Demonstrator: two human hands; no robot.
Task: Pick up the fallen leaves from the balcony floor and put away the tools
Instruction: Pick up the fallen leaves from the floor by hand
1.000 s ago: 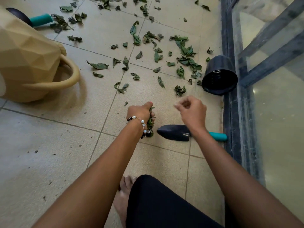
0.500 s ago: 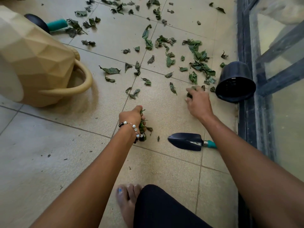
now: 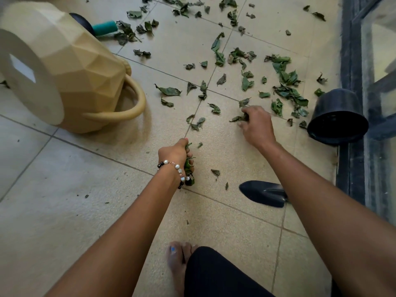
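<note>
Several green fallen leaves (image 3: 282, 91) lie scattered over the beige tiled floor (image 3: 64, 211). My left hand (image 3: 174, 155), with a bead bracelet at the wrist, grips a bunch of leaves (image 3: 189, 168) low over the floor. Further out, my right hand (image 3: 256, 123) pinches leaves (image 3: 239, 118) on the tile. A dark trowel (image 3: 263, 192) lies beside my right forearm, which hides its handle. A second tool with a teal handle (image 3: 105, 27) lies behind the watering can.
A tan faceted watering can (image 3: 70, 67) lies on its side at the left. A black plastic pot (image 3: 337, 118) lies tipped against the dark frame of the glass railing (image 3: 351, 103) on the right. My bare foot (image 3: 179, 260) and knee are at the bottom.
My right hand has moved from beside my left hand out toward the leaves, then left along the floor, and now pinches some. My left hand still holds its bunch.
</note>
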